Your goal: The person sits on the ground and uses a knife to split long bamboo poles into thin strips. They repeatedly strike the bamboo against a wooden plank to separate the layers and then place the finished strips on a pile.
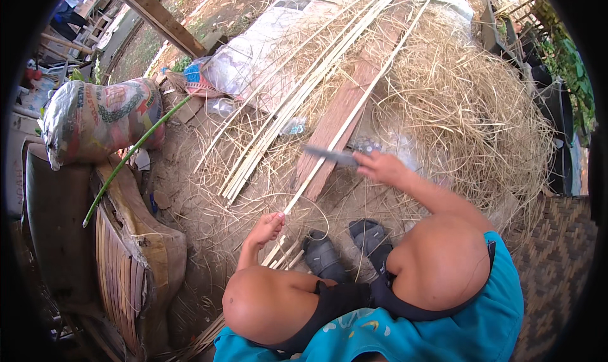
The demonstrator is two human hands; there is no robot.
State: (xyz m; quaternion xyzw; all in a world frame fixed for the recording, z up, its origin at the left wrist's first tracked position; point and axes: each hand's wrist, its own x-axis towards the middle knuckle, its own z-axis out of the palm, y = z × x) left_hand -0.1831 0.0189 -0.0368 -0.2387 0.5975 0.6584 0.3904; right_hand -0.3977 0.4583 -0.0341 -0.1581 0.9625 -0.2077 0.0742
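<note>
My left hand (266,228) is closed round the near end of a long pale bamboo strip (361,99), just in front of my knees. The strip slants away to the far right, over a reddish-brown wooden board (339,118) lying on the ground. In my right hand (382,167) is a knife (329,154), gripped by its handle. Its grey blade points left across the strip and is slightly blurred; whether it touches the strip I cannot tell. Left of the board lies a bundle of similar bamboo strips (288,118).
A large heap of curly shavings (468,109) covers the right side. On the left are a stuffed sack (104,115), a green stick (136,148) and a wooden seat (149,242). My sandalled feet (323,257) stand close below the hands. A woven mat (551,267) lies at right.
</note>
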